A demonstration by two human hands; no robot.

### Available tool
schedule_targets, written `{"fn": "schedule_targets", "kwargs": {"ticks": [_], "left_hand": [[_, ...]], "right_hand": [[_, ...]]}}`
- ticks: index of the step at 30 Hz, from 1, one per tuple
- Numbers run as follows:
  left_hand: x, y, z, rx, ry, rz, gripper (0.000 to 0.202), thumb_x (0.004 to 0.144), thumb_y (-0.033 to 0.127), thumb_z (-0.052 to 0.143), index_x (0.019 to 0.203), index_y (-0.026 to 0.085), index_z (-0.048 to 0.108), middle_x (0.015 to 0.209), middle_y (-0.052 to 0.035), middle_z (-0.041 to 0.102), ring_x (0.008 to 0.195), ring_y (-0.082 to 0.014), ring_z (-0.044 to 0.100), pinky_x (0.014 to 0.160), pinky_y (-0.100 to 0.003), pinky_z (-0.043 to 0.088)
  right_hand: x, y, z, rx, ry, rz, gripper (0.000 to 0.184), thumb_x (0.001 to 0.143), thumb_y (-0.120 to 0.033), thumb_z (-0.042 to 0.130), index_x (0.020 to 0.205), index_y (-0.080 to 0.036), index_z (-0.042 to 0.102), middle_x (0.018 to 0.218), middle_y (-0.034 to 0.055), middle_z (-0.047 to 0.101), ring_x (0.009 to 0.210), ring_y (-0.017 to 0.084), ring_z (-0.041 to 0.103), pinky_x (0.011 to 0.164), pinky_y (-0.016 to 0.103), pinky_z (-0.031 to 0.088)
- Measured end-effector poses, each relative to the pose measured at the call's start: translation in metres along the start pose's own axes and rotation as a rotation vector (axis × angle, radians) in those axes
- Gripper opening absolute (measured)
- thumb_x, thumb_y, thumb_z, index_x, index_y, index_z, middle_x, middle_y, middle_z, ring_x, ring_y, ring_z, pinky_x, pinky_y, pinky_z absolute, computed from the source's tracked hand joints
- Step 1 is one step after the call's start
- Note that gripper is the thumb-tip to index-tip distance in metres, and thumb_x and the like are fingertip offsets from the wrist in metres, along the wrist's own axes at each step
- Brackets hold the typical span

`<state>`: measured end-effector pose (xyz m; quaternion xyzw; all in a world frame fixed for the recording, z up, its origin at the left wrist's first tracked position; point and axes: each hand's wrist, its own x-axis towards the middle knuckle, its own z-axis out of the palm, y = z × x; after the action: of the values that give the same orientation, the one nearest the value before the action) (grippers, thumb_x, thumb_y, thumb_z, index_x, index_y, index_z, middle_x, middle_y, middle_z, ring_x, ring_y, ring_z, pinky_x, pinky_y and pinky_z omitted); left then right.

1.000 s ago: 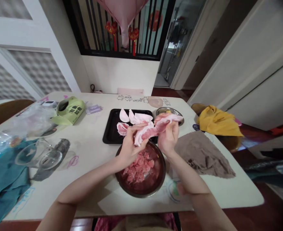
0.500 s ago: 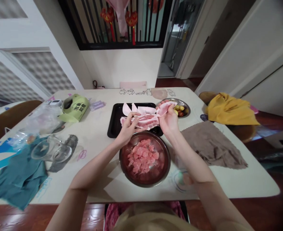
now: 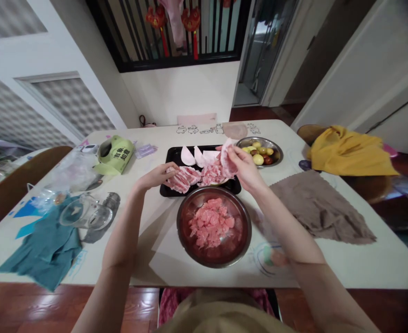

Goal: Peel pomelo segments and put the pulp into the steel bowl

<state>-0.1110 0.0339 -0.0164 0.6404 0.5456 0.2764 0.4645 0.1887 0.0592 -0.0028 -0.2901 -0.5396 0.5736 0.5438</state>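
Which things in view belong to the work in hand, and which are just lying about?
Likely part of the work:
left hand, holding layered meat
right hand, holding a meat slice
black tray
metal bowl of chopped meat

Seemingly just lying about:
teal cloth
brown cloth
yellow cloth
glass pitcher
dish of round produce (uncertain)

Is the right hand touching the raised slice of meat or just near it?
Touching. The head view shows the right hand pinching the raised meat slice, fingers against it without a gap.
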Motion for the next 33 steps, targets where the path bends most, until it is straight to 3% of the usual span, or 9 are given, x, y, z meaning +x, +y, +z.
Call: {"fn": "schedule_targets", "kwargs": {"ticks": [3, 8, 15, 20, 23, 27, 28, 30, 33], "left_hand": [[0.005, -0.011, -0.002, 0.154, 0.003, -0.053, 0.045, 0.084, 0.060, 0.067, 0.101, 0.018, 0.065, 0.078, 0.0007, 0.058, 0.070, -0.0139, 0.063, 0.062, -0.033, 0.066], [0.017, -0.025, 0.002, 0.338, 0.138, -0.098, 0.026, 0.090, 0.041, 0.059, 0.102, 0.019, 0.062, 0.079, -0.0015, 0.061, 0.068, -0.0164, 0.063, 0.060, -0.031, 0.061], [0.022, -0.031, 0.011, 0.589, 0.269, -0.036, 0.017, 0.085, 0.034, 0.065, 0.095, 0.020, 0.065, 0.095, -0.0081, 0.070, 0.096, -0.0268, 0.067, 0.093, -0.039, 0.053], [0.020, -0.024, 0.019, 0.631, 0.291, 0.031, 0.018, 0.089, 0.037, 0.062, 0.094, 0.019, 0.066, 0.100, -0.0098, 0.071, 0.099, -0.0268, 0.066, 0.095, -0.039, 0.052], [0.012, -0.006, 0.031, 0.591, 0.256, 0.124, 0.024, 0.095, 0.040, 0.056, 0.100, 0.020, 0.067, 0.107, -0.0096, 0.072, 0.101, -0.0249, 0.067, 0.097, -0.038, 0.053], [0.002, 0.020, 0.063, 0.038, -0.019, 0.385, 0.041, 0.092, 0.041, 0.066, 0.126, 0.020, 0.059, 0.125, -0.0104, 0.069, 0.105, -0.0211, 0.071, 0.094, -0.034, 0.059], [0.000, 0.024, 0.072, -0.041, -0.020, 0.408, 0.049, 0.089, 0.039, 0.071, 0.131, 0.021, 0.056, 0.123, -0.0100, 0.070, 0.106, -0.0212, 0.071, 0.091, -0.033, 0.061], [-0.002, 0.026, 0.088, -0.055, 0.123, 0.436, 0.055, 0.086, 0.037, 0.077, 0.133, 0.022, 0.054, 0.113, -0.0084, 0.072, 0.103, -0.0204, 0.072, 0.086, -0.030, 0.062], [-0.001, 0.023, 0.102, -0.038, 0.293, 0.449, 0.039, 0.090, 0.035, 0.072, 0.123, 0.021, 0.058, 0.110, -0.0071, 0.072, 0.097, -0.0179, 0.073, 0.082, -0.027, 0.062]], "right_hand": [[-0.007, 0.001, 0.008, -0.085, -0.089, 0.044, 0.043, 0.078, -0.064, 0.078, 0.090, -0.024, 0.072, 0.085, -0.0011, 0.070, 0.076, 0.013, 0.064, 0.069, 0.024, 0.053], [-0.011, 0.006, 0.013, -0.151, -0.147, 0.073, 0.043, 0.078, -0.065, 0.077, 0.088, -0.025, 0.066, 0.080, -0.0026, 0.068, 0.071, 0.014, 0.062, 0.065, 0.025, 0.053], [-0.018, 0.013, 0.013, -0.232, -0.300, 0.096, 0.044, 0.080, -0.063, 0.075, 0.092, -0.024, 0.059, 0.082, -0.0022, 0.070, 0.069, 0.012, 0.063, 0.063, 0.024, 0.051], [-0.015, 0.028, 0.010, -0.251, -0.196, -0.027, 0.042, 0.080, -0.062, 0.076, 0.090, -0.023, 0.063, 0.086, -0.0008, 0.069, 0.077, 0.013, 0.064, 0.071, 0.025, 0.052], [-0.012, 0.035, 0.010, -0.249, -0.116, -0.099, 0.041, 0.079, -0.061, 0.077, 0.088, -0.023, 0.064, 0.088, -0.0006, 0.069, 0.083, 0.014, 0.065, 0.076, 0.026, 0.053], [-0.012, 0.036, 0.011, -0.220, -0.088, -0.112, 0.034, 0.078, -0.053, 0.080, 0.089, -0.022, 0.068, 0.087, 0.0000, 0.072, 0.080, 0.014, 0.066, 0.076, 0.027, 0.054], [-0.013, 0.035, 0.012, -0.238, -0.077, -0.123, 0.031, 0.080, -0.050, 0.079, 0.089, -0.022, 0.069, 0.086, 0.0000, 0.072, 0.079, 0.014, 0.066, 0.074, 0.027, 0.053], [-0.016, 0.033, 0.013, -0.302, -0.055, -0.153, 0.024, 0.083, -0.045, 0.077, 0.090, -0.023, 0.072, 0.087, 0.0004, 0.074, 0.076, 0.014, 0.066, 0.071, 0.027, 0.053], [-0.021, 0.030, 0.014, -0.413, -0.032, -0.267, 0.015, 0.086, -0.036, 0.076, 0.095, -0.024, 0.076, 0.096, 0.0016, 0.077, 0.082, 0.015, 0.069, 0.077, 0.030, 0.055]]}}
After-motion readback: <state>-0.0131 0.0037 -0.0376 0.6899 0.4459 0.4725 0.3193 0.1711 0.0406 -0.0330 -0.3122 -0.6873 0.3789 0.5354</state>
